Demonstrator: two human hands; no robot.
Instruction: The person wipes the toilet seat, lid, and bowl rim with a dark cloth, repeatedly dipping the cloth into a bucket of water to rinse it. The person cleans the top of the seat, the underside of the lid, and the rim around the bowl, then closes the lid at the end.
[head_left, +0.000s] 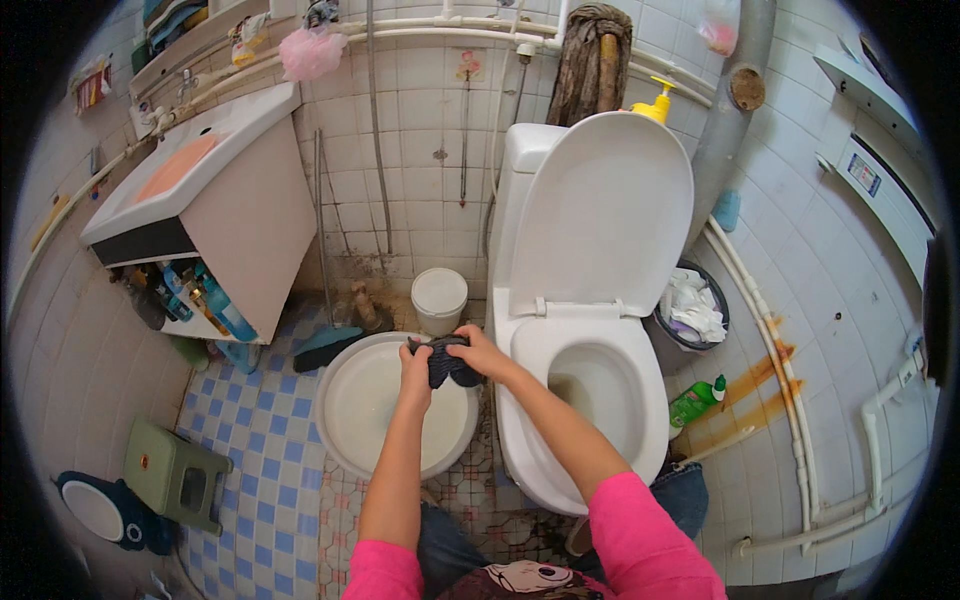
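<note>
Both hands grip a dark, ribbed piece of cloth (448, 366), bunched up, above the right part of a round white basin (360, 420). My left hand (417, 369) pinches its left end. My right hand (478, 354) holds its upper right side, with some of the cloth hanging below the fingers. Cloudy, pale liquid stands in the basin, which rests on the tiled floor. Whether the cloth is a sock cannot be told.
Right of the basin stands a toilet (517, 450) with its lid up. A lidded white bucket (439, 300) is behind the basin, a floor brush (330, 346) behind left. A green stool (169, 469), sink cabinet (251, 217), waste bin (726, 307) and green bottle (694, 403) surround these.
</note>
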